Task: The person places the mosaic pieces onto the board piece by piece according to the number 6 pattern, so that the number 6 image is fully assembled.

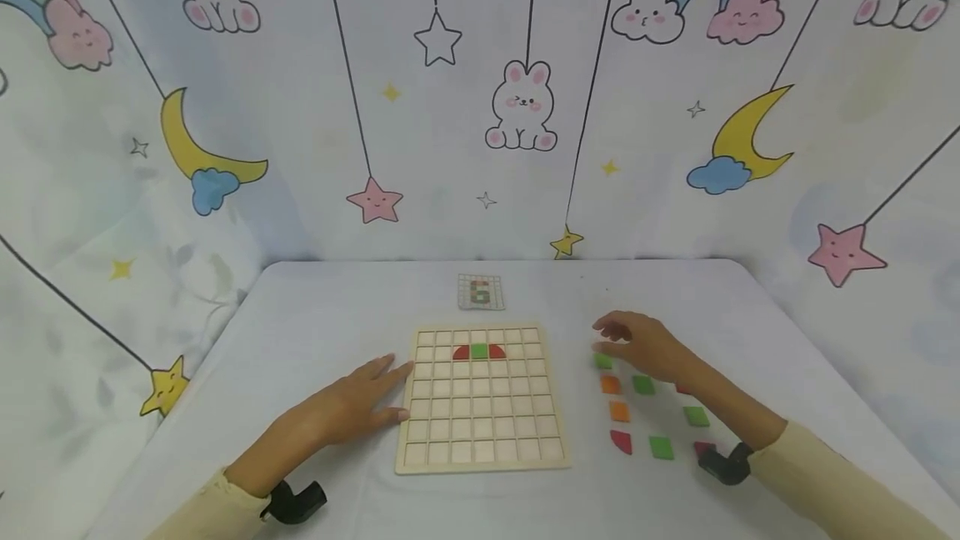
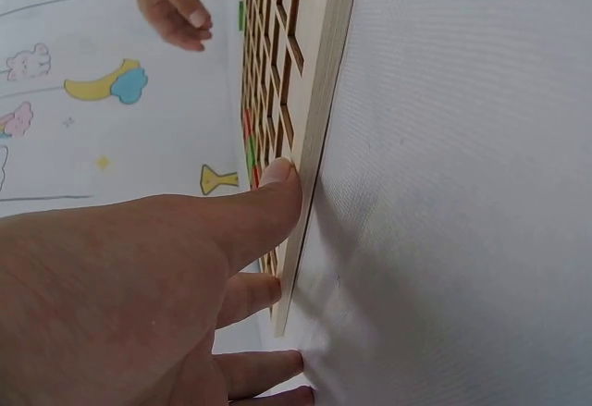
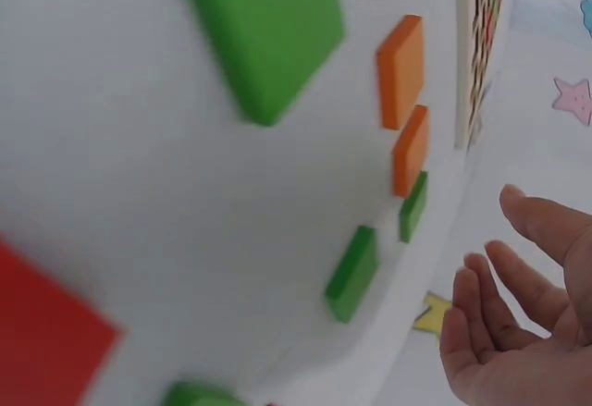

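A wooden grid board [image 1: 483, 468] lies on the white table. Its second row from the top holds a green square tile [image 1: 479, 351] between two red rounded pieces, one on the left [image 1: 461, 352] and one on the right [image 1: 497, 352]. My left hand [image 1: 337, 408] rests at the board's left side, thumb and fingertips touching the edge, as the left wrist view also shows. Over the loose pieces to the right, my right hand [image 1: 643, 346] hovers with loosely bent fingers and nothing in them. Just under its fingertips lies a green tile [image 1: 603, 362].
Below that tile are two orange squares [image 1: 618, 412], several more green squares [image 1: 662, 447] and red pieces [image 1: 621, 442]; my right forearm partly covers one red piece. Behind the board lies a small card [image 1: 481, 293] with a coloured grid figure. A patterned curtain [image 1: 480, 215] stands behind the table.
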Demonstrator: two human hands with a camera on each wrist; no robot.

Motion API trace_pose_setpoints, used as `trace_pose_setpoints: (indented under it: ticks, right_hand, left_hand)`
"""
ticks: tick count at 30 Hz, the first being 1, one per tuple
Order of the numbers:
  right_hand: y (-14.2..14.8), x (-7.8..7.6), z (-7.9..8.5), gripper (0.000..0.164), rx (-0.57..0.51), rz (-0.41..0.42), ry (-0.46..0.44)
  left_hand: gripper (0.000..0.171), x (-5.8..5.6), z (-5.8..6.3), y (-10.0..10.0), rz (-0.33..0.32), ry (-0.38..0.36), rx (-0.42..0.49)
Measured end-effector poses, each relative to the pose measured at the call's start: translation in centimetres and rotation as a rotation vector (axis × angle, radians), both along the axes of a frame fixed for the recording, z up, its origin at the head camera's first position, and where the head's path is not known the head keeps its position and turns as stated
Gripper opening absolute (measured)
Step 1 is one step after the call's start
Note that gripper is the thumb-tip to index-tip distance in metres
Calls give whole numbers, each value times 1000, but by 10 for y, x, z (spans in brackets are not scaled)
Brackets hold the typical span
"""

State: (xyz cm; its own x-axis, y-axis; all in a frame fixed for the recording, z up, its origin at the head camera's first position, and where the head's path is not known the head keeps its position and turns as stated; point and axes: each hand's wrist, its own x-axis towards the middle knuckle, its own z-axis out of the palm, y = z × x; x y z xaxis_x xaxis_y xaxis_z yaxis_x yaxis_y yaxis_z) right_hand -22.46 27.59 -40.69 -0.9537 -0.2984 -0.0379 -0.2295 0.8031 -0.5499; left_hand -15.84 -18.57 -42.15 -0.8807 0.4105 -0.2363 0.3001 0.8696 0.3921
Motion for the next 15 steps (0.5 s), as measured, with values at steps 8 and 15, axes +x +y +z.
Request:
trace_pose_setpoints:
  ticks: [8,15]
  right_hand:
    - [15,12,-10,45,-32,-51,-123]
    - [14,13,-18,43,-30,-48,-157]
  left_hand:
    - [76,2,1,-1,3,-5,17]
    - [76,3,2,0,-8,6,23]
